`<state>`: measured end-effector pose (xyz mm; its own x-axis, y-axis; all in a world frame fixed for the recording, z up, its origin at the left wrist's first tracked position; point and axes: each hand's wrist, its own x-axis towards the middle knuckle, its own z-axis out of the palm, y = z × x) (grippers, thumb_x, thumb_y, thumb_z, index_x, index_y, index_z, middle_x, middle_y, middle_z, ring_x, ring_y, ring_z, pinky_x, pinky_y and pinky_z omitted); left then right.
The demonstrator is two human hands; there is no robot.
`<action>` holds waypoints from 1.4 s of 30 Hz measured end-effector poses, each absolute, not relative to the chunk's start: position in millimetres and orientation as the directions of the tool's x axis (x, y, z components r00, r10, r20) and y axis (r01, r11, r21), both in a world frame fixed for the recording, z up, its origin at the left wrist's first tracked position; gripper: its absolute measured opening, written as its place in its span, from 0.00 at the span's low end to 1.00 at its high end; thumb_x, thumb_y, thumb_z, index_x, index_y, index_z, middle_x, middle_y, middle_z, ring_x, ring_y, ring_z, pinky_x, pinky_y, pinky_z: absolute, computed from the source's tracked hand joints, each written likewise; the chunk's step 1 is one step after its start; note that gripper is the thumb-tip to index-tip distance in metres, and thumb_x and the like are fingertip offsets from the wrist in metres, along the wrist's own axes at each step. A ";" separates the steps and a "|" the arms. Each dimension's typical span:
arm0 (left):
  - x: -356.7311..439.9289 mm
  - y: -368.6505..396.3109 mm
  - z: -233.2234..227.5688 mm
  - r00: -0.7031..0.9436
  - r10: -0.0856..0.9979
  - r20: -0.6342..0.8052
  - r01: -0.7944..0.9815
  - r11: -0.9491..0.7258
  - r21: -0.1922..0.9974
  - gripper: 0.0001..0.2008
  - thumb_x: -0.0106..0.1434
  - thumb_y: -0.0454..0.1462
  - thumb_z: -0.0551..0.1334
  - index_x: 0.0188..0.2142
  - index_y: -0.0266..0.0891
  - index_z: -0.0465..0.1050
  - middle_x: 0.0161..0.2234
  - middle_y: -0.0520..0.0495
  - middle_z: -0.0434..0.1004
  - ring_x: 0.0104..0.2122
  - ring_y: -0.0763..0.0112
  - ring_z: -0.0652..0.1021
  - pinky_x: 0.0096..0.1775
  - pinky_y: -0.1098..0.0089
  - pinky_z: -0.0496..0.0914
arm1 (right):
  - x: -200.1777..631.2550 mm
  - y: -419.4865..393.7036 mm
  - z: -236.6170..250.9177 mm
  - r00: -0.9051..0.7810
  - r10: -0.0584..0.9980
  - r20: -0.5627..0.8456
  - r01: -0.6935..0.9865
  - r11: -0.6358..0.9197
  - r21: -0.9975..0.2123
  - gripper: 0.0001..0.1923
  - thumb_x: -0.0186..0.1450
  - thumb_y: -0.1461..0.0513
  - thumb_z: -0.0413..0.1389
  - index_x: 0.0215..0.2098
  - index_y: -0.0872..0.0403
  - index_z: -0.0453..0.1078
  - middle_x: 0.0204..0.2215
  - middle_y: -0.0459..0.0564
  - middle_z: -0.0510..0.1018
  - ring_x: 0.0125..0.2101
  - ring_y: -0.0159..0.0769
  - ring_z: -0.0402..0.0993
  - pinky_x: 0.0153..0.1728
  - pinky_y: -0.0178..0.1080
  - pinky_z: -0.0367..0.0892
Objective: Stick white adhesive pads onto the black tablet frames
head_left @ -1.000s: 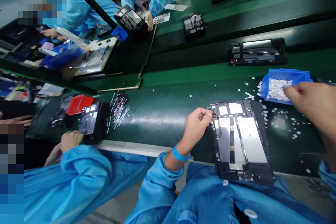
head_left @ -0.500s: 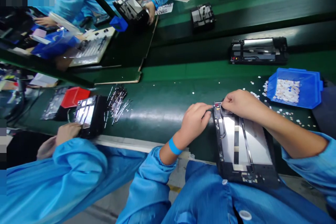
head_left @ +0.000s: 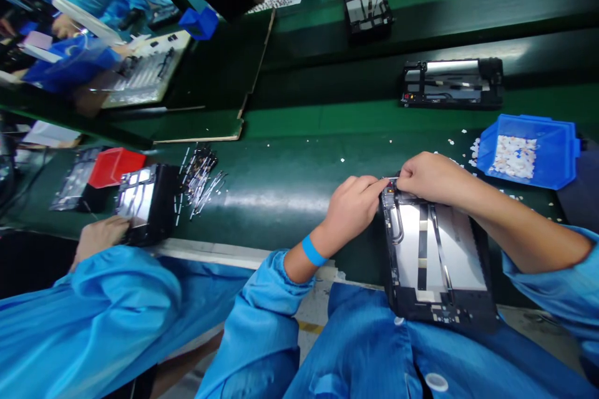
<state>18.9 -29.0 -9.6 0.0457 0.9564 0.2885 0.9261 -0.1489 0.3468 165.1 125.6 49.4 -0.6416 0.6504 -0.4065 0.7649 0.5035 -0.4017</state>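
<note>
Blue sleeves point(head_left: 276, 293) frame an open tablet point(head_left: 456, 246), silver panels upward, its far end over the tabletop point(head_left: 290, 193) and its near end overlapping the worker's coat point(head_left: 365, 330), a position that probably keeps the far edge in easy view. The left hand point(head_left: 353, 206) sets its fingertips at the tablet's far left corner, apparently to steady it; whether that grip truly pinches the edge cannot be told. The right hand point(head_left: 428, 177) curls over the tablet's far edge, fingertips tucked from sight, so whether its grip holds anything cannot be told either. Beyond the tablet's far right corner stands a blue tray point(head_left: 559, 156) of white bits point(head_left: 515, 157), likely placed for the right hand's reach. Thin strips point(head_left: 201, 184) lie heaped well left of the tablet; farther that way, a co-worker's hand point(head_left: 102, 237) touches another device point(head_left: 145, 199).
</note>
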 end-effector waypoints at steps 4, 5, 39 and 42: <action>17.8 -27.2 -8.5 0.069 0.958 0.277 0.937 -0.158 0.312 0.18 0.76 0.33 0.54 0.59 0.40 0.76 0.50 0.43 0.83 0.45 0.62 0.78 0.47 0.62 0.73 | 164.5 124.8 51.3 -0.637 0.655 -0.407 0.769 0.503 -0.394 0.09 0.58 0.62 0.59 0.20 0.49 0.75 0.21 0.46 0.79 0.22 0.35 0.71 0.25 0.37 0.58; 17.3 -27.3 -8.6 0.074 0.959 0.272 0.943 -0.156 0.295 0.18 0.76 0.33 0.54 0.59 0.40 0.76 0.50 0.42 0.83 0.44 0.62 0.78 0.47 0.62 0.72 | 164.8 124.2 50.7 -0.639 0.657 -0.399 0.767 0.506 -0.394 0.10 0.58 0.62 0.59 0.20 0.49 0.75 0.21 0.46 0.79 0.23 0.36 0.71 0.26 0.37 0.58; 10.8 -28.6 0.8 -0.146 0.988 0.053 0.767 0.079 0.637 0.22 0.72 0.33 0.57 0.64 0.39 0.72 0.48 0.43 0.84 0.44 0.64 0.80 0.50 0.62 0.74 | 242.1 103.4 8.4 -0.925 0.198 0.323 0.116 0.960 -0.253 0.22 0.73 0.70 0.50 0.61 0.52 0.75 0.44 0.54 0.82 0.42 0.42 0.75 0.43 0.42 0.70; 18.8 -25.3 -4.4 -0.227 0.968 -0.110 0.543 0.219 0.811 0.23 0.71 0.38 0.59 0.64 0.37 0.71 0.42 0.47 0.83 0.35 0.70 0.79 0.41 0.68 0.74 | 270.8 110.8 8.5 -0.747 0.513 0.424 0.349 0.844 -0.406 0.19 0.74 0.65 0.51 0.60 0.51 0.76 0.48 0.55 0.83 0.48 0.46 0.78 0.52 0.49 0.72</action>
